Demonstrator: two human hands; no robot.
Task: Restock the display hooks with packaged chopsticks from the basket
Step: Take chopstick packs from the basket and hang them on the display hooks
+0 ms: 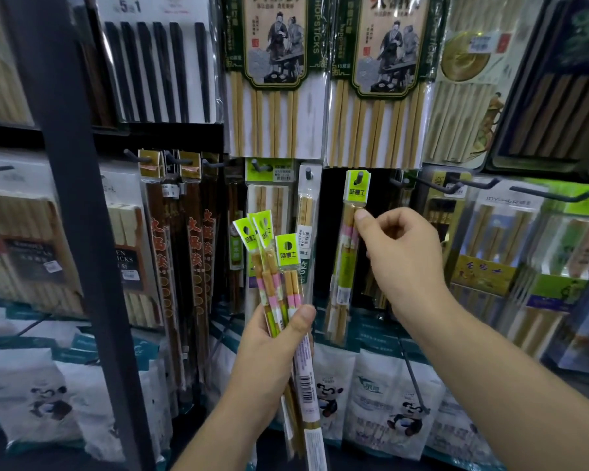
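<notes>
Head view: chopstick packs (pixel 273 266) in left hand (pixel 271 351), right hand (pixel 402 253) on hanging pack (pixel 344 266).

Glossy clear plastic sleeves (pixel 279 294) hold pale wooden chopsticks; matt dark metal hooks (pixel 551 195)

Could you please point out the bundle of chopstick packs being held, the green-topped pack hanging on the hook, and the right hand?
held bundle (pixel 281 290): head view, pink-banded part of the sticks.
hanging pack (pixel 346 263): head view, its green middle label.
right hand (pixel 400 256): head view, back of the hand.
</notes>
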